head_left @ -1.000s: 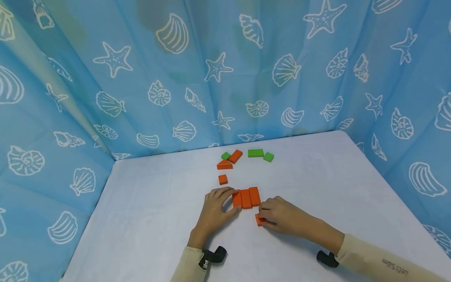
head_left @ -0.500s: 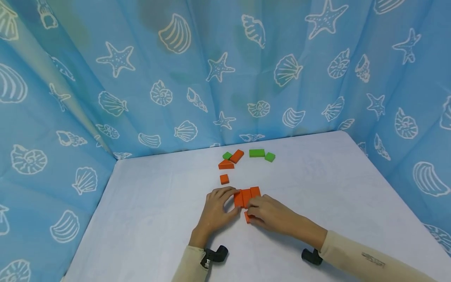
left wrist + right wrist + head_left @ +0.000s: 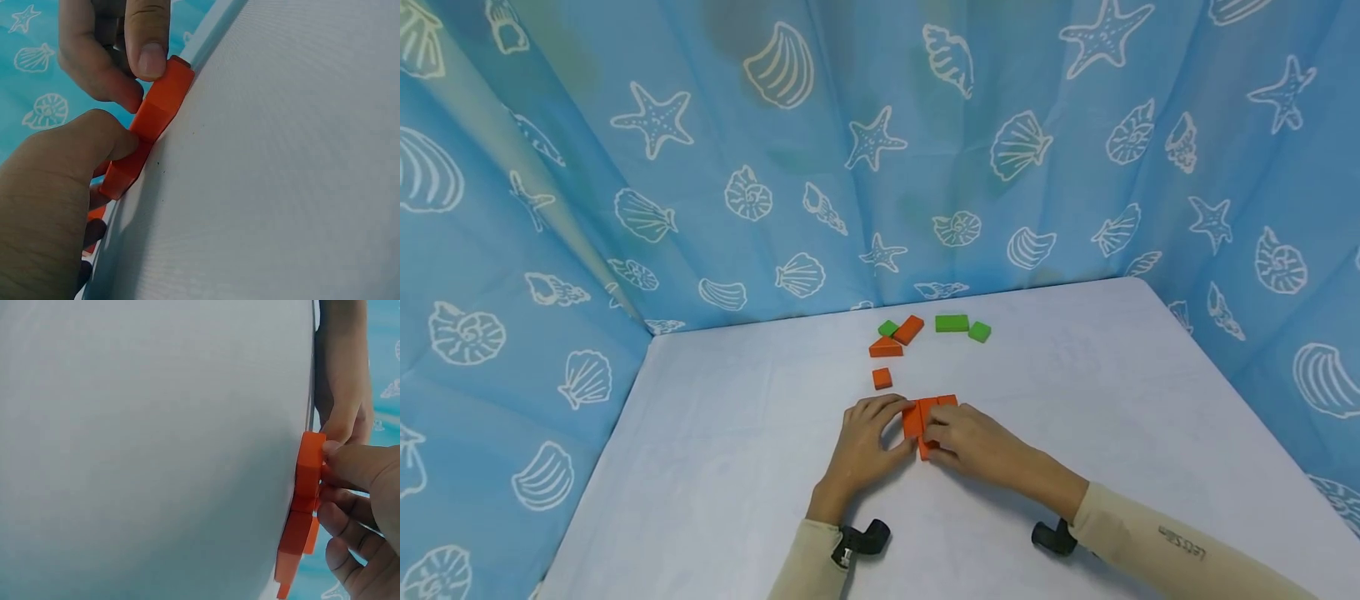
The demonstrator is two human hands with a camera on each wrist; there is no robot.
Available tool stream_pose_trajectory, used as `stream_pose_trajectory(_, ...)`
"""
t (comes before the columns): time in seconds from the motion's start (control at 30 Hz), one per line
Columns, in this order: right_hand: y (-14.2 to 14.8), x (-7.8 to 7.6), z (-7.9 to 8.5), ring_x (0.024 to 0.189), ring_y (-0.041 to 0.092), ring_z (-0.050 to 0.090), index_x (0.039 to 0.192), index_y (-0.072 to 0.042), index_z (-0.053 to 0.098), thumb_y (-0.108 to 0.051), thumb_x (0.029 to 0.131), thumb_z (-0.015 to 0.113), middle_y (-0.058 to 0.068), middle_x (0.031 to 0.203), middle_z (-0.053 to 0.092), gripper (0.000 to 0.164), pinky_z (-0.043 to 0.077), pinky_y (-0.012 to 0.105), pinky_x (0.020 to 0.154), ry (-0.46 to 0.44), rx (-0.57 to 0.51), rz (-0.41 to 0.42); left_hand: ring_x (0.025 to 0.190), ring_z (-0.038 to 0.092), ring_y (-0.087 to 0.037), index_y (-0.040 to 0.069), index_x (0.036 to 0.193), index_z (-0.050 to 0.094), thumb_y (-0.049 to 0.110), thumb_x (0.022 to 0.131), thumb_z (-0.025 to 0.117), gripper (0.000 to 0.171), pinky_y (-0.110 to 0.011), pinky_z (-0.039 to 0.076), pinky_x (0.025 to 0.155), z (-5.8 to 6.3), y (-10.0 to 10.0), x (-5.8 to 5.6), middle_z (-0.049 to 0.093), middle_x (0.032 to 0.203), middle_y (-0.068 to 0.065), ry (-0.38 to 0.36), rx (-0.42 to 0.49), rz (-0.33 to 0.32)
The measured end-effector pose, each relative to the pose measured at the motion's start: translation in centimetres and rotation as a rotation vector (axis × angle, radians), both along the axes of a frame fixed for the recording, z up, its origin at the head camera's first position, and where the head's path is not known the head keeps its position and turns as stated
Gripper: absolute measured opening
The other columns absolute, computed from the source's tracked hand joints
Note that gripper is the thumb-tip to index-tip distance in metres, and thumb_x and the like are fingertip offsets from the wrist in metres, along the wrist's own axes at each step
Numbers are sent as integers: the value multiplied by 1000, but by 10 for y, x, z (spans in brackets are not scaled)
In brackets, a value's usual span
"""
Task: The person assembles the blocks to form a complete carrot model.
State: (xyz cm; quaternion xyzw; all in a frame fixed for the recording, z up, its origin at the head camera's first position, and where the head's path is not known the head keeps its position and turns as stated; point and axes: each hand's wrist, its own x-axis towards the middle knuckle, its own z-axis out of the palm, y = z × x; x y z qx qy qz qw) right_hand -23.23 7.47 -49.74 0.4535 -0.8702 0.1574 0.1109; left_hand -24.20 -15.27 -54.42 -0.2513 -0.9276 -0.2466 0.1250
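Observation:
Three upright-lying orange rectangular blocks form a side-by-side row in the head view. My left hand [image 3: 868, 433] holds the leftmost block [image 3: 912, 421] between its thumb at the near end and fingers at the far end. My right hand [image 3: 976, 440] pinches a smaller orange block [image 3: 923, 451] at the near edge of the row, partly covering the middle block [image 3: 928, 407] and the right block [image 3: 947, 400]. The left wrist view shows the right thumb over an orange block [image 3: 165, 94]. In the right wrist view, the right thumb presses an orange block [image 3: 309, 462].
Beyond the row lie a small orange block [image 3: 882, 378], an orange triangular block [image 3: 886, 347], an orange rectangular block [image 3: 909, 330] and several green blocks [image 3: 951, 323]. They stand on a white-covered table [image 3: 737, 433], backed by a blue shell-patterned curtain [image 3: 850, 167].
My right hand has moved left and then slightly away from me, bringing the small orange block up to the row's near edge. The left hand keeps its hold on the leftmost block.

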Motion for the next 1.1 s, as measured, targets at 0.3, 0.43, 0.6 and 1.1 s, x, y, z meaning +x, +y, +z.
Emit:
stream_pose_trajectory(0.3, -6, -31, 34, 93, 15, 58, 102, -14, 75, -25, 91, 74, -2, 102, 63, 16, 50, 35, 87, -204, 34, -101, 127, 46, -17, 24, 134, 63, 45, 91, 64, 47, -45, 35, 104, 5, 3, -6, 56, 137, 6, -7, -4, -9)
stream_pose_trajectory(0.43, -19, -63, 46, 95, 17, 61, 111, -12, 74, -24, 93, 72, 1, 108, 65, 22, 53, 36, 89, -272, 72, -155, 127, 46, -18, 25, 135, 62, 45, 91, 63, 48, -45, 35, 104, 3, 4, -8, 56, 138, 6, -15, -15, -8)
stream_pose_trajectory(0.6, -40, -91, 45, 118, 26, 58, 125, -11, 69, -27, 95, 69, 8, 130, 62, 34, 46, 44, 102, -291, 167, -174, 124, 48, -19, 25, 133, 64, 43, 91, 64, 46, -46, 38, 102, -1, 3, -1, 57, 137, 6, 20, 0, -9)
stream_pose_trajectory(1.1, -62, -119, 27, 95, 18, 56, 105, -16, 68, -26, 93, 71, -6, 88, 62, 16, 43, 39, 91, -252, 217, -132, 124, 48, -17, 24, 132, 64, 42, 91, 63, 45, -44, 38, 102, -2, 2, 0, 57, 137, 6, 39, 0, -12)
